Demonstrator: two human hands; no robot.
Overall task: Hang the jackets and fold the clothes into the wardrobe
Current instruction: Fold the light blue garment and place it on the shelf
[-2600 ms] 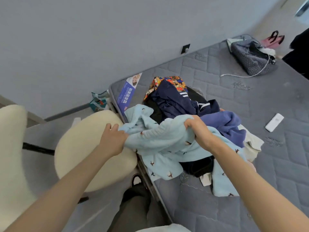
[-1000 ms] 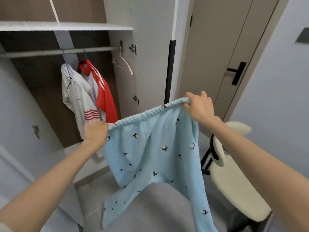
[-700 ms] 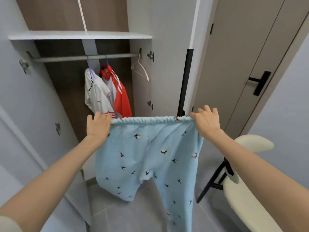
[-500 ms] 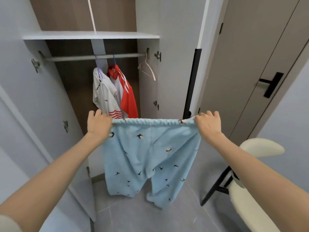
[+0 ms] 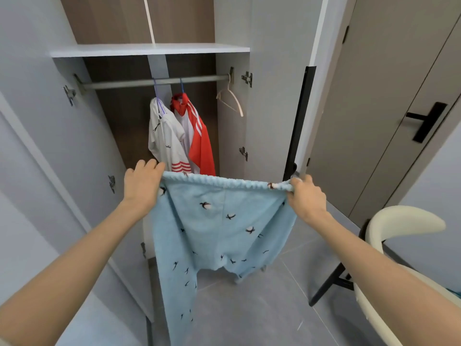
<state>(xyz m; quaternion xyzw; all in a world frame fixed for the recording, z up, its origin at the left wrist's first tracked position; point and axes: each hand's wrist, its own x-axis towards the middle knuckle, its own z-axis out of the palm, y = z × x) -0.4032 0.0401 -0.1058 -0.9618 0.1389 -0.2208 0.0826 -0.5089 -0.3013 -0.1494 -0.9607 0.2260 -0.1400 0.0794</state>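
Observation:
Light blue fleece trousers (image 5: 219, 226) with small dark bird prints hang in front of me, stretched flat by the elastic waistband. My left hand (image 5: 141, 186) grips the waistband's left end and my right hand (image 5: 308, 198) grips its right end. One leg drops toward the floor at lower left; the other is bunched up shorter. Behind them stands the open wardrobe (image 5: 149, 49), where a white jacket (image 5: 167, 138) and a red and white jacket (image 5: 199, 141) hang on the rail (image 5: 154, 82). An empty pale hanger (image 5: 230, 99) hangs at the rail's right end.
The wardrobe's grey doors stand open at left (image 5: 50, 146) and right (image 5: 272, 96). A beige room door with a black handle (image 5: 426, 121) is at the right. A cream chair (image 5: 389, 236) with black legs stands at lower right on the grey tiled floor.
I have turned from the bed's clothes pile to the wardrobe with the blue trousers. In the last second the waistband was pulled level and taut, and the wardrobe has come closer.

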